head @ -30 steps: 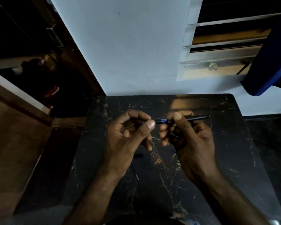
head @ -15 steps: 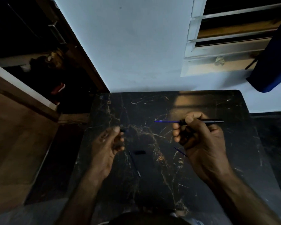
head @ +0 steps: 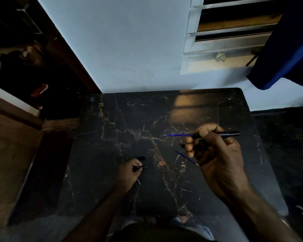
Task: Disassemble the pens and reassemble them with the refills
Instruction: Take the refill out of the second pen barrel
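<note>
Nearest me, my two bare forearms reach out from the bottom edge over the black marble table (head: 112,198), its top veined with gold.

My left hand (head: 129,172) is low on the table, close to my body. Its fingers are curled and the fingertips pinch a thin refill (head: 142,167); a pale sliver sticks out from under the hand, though in this dim light I cannot tell if it is the same piece. Just beyond my fingertips a small black pen piece (head: 141,158) lies on the marble.

Farther out and to the right, my right hand (head: 215,154) is raised above the table and gripping. Thumb and forefinger clamp the black pen barrel (head: 226,133), which lies level, with its blue refill (head: 179,135) poking out to the left, tip bare. A second blue refill (head: 185,157) slants out from under the same hand, and the lower fingers curl round something dark that I cannot make out.

Past the table's far edge stands a pale blue wall (head: 129,49), with a louvred window (head: 226,41) to the right and a dark blue cloth (head: 287,49) hanging beside it.
</note>
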`<state>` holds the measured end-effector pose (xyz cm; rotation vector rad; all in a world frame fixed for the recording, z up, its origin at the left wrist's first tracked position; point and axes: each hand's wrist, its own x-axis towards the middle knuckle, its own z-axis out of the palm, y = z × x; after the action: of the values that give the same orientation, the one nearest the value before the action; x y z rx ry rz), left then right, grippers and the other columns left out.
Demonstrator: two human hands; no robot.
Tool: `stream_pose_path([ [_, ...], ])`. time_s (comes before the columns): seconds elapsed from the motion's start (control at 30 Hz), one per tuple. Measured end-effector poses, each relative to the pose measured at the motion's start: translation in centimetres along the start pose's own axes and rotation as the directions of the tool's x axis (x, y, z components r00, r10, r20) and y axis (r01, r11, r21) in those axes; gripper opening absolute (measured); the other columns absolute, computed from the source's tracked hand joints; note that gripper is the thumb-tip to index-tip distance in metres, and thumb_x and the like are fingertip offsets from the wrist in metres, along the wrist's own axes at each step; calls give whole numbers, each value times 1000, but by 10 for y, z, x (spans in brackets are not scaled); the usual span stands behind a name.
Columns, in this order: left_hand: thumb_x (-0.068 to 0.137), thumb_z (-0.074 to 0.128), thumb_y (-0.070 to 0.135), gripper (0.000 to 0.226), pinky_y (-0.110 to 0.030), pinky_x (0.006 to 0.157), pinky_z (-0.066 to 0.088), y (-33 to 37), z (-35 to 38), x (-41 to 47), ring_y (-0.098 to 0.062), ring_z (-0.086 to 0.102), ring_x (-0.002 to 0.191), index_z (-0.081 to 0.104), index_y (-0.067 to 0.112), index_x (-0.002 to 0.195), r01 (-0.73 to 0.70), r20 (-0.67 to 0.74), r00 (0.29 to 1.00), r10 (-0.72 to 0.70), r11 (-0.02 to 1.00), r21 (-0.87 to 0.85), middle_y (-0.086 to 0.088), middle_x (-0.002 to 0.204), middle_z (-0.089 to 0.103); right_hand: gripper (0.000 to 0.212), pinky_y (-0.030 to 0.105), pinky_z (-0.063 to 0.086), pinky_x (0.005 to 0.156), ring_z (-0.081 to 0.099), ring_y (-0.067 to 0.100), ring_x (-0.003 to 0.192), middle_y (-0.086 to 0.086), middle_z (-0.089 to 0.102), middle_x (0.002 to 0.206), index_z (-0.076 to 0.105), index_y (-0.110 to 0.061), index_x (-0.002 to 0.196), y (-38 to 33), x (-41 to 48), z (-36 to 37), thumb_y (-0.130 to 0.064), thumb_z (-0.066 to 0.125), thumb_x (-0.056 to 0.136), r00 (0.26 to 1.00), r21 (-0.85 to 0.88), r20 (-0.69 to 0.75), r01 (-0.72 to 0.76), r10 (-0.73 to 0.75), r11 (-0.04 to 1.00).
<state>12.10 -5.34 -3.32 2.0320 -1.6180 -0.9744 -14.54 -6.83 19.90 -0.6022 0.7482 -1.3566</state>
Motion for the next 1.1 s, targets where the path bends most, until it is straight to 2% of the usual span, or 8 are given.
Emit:
stream_pose_path([
  [0.1,84,85,10,13,-39,85,56,-5,-2,4,-24,71,94,77,12,94,-82,10,997,82,976,202,-3,97,77,13,32,56,60,69,27,71,19,70,82,67,-8,90,2,-4,-2,-7,57,97,1000,-4,17,3,-3,1000],
  [0.23,80,88,20,19,-38,85,55,-8,0,2,-28,70,104,75,20,93,-107,-33,991,127,927,359,-4,110,72,13,31,56,59,70,28,74,21,70,83,68,-8,91,5,-7,-1,-8,57,97,1000,-14,13,1,-1,1000],
  [0.43,89,79,33,22,-35,93,52,-8,2,3,-22,66,116,72,26,109,-85,14,996,87,913,398,3,124,65,13,32,56,58,69,27,70,23,69,83,68,-10,88,5,-14,6,-7,58,95,1000,-18,6,4,-4,1000],
  [0.67,92,76,37,26,-32,102,48,-7,3,1,-20,61,125,70,26,115,-106,42,994,98,905,411,3,132,62,14,33,56,57,68,29,69,23,69,81,67,-8,88,7,-21,11,-6,56,95,1000,-23,3,1,-1,1000],
  [0.8,93,75,38,28,-31,103,48,-5,5,-2,-19,59,132,69,29,118,-82,44,997,70,907,414,2,145,58,13,33,56,57,68,29,69,23,69,80,67,-8,87,8,-26,13,-5,56,94,1000,-30,0,4,-4,1000],
  [1.1,95,73,39,19,-30,95,51,-6,8,-1,-15,64,116,73,29,110,-98,47,995,86,896,433,8,128,59,12,34,56,60,68,29,72,23,69,84,64,-5,93,10,-35,6,-5,54,98,1000,-42,11,14,-14,999],
])
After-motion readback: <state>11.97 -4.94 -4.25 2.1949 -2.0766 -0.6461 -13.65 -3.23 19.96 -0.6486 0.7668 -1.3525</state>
